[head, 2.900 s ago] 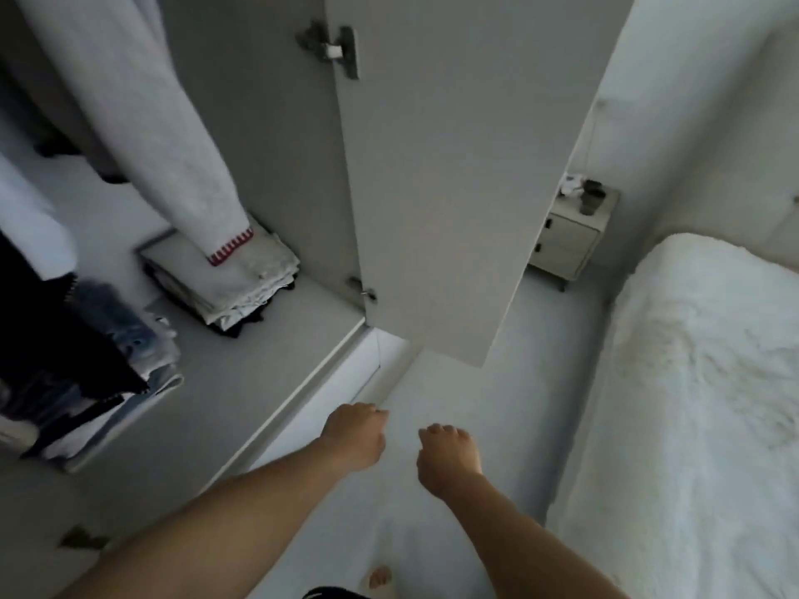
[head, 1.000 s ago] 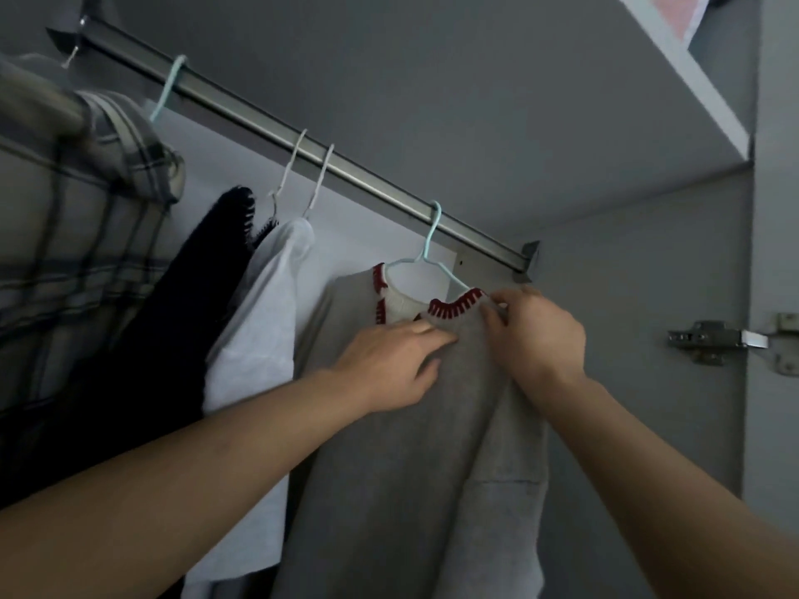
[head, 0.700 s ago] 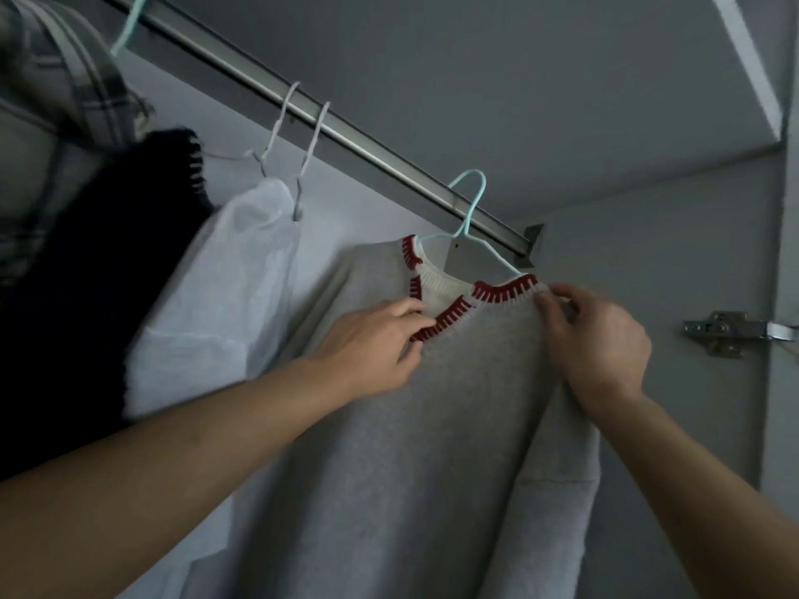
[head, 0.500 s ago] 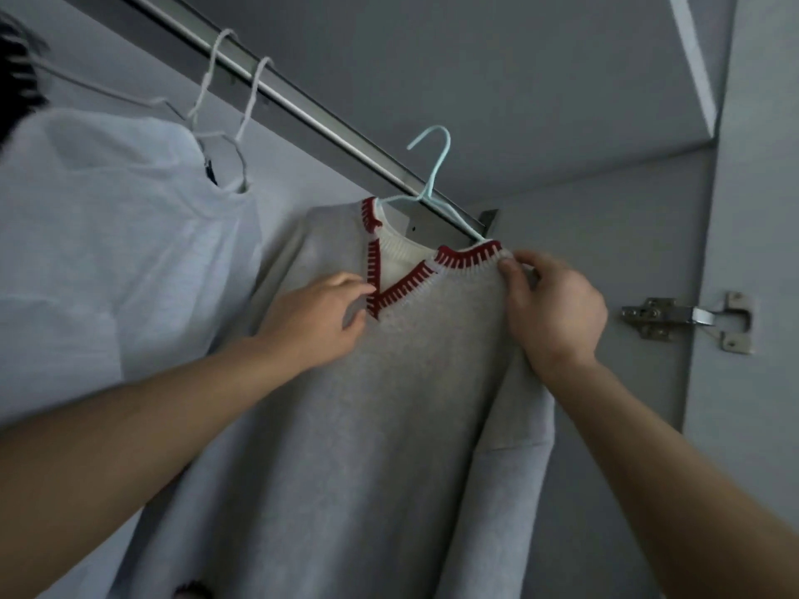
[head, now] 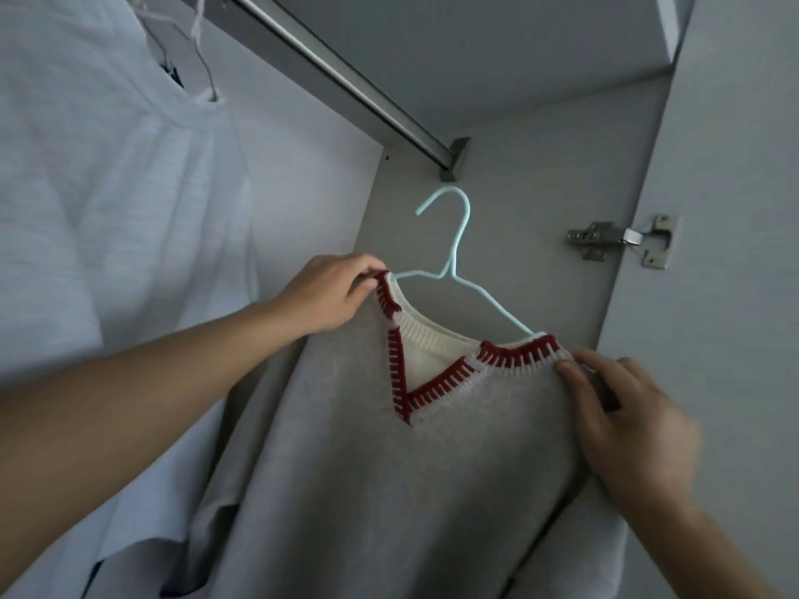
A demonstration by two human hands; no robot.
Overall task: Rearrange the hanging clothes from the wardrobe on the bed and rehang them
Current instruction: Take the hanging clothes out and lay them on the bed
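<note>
Head view: The grey sweater (head: 389,490) with red-trimmed neckline hangs on a pale blue hanger (head: 454,270) whose hook is clear of the rail (head: 346,80), below its end bracket. The left hand (head: 328,296) pinches the left shoulder at the collar; the right hand (head: 627,430) grips the right shoulder. Recommended handling: keep both shoulders level so the sweater cannot slide off, and carry it clear of the white garment (head: 108,188) toward the bed, which is out of view.
</note>
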